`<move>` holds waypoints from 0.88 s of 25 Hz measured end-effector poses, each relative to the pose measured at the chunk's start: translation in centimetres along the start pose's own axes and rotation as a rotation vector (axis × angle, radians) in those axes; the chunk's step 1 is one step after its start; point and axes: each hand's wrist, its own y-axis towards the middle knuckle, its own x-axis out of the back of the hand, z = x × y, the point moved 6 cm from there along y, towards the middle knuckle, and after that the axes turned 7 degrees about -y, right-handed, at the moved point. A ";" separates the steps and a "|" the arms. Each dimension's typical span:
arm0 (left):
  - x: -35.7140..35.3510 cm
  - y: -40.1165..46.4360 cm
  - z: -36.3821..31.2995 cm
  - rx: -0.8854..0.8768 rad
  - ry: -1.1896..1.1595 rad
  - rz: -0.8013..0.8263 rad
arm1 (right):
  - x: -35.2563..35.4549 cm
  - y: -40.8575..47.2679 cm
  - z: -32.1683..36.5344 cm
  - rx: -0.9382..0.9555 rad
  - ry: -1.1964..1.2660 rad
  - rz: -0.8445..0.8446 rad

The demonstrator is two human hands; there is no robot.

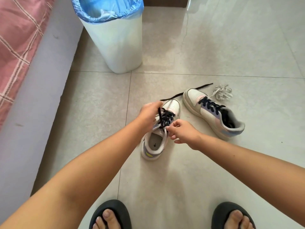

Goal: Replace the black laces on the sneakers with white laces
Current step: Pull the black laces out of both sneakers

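The near sneaker [160, 129] points toe to 12 o'clock, its black lace [165, 118] running up from the right hand [183, 132] pinching at the tongue to the left hand's [148, 113] grip at 11 o'clock

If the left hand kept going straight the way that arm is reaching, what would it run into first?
Probably the toe of the near sneaker, which the left hand already hovers over while pinching the black lace. Just past it lies a loose black lace on the floor. Depth is hard to judge.
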 end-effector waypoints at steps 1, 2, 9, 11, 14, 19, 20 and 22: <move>1.3 0.1 -0.5 -0.040 -0.084 -0.071 | -0.1 0.1 -0.2 -0.006 0.044 0.004; 2.7 0.1 -0.9 -0.097 -0.085 -0.120 | -0.2 0.1 -0.3 0.006 0.056 0.011; 3.8 -2.0 5.3 -0.171 1.312 0.182 | -1.1 0.5 0.2 0.125 -0.119 -0.056; 4.1 -2.3 4.4 -0.278 1.264 0.003 | -0.1 0.6 0.9 0.271 -0.597 -0.104; 5.4 -1.7 3.7 -0.284 1.180 -0.095 | 1.8 0.5 2.7 0.571 -1.462 -0.466; 4.8 -2.1 3.9 -0.307 1.116 -0.122 | 0.7 -1.6 2.1 0.977 -1.276 -0.615; 4.8 -2.1 3.9 -0.308 1.105 -0.130 | -0.1 -2.0 1.8 1.030 -1.309 -0.590; 4.9 -2.1 3.9 -0.306 1.096 -0.142 | -0.7 -2.1 1.7 1.073 -1.413 -0.597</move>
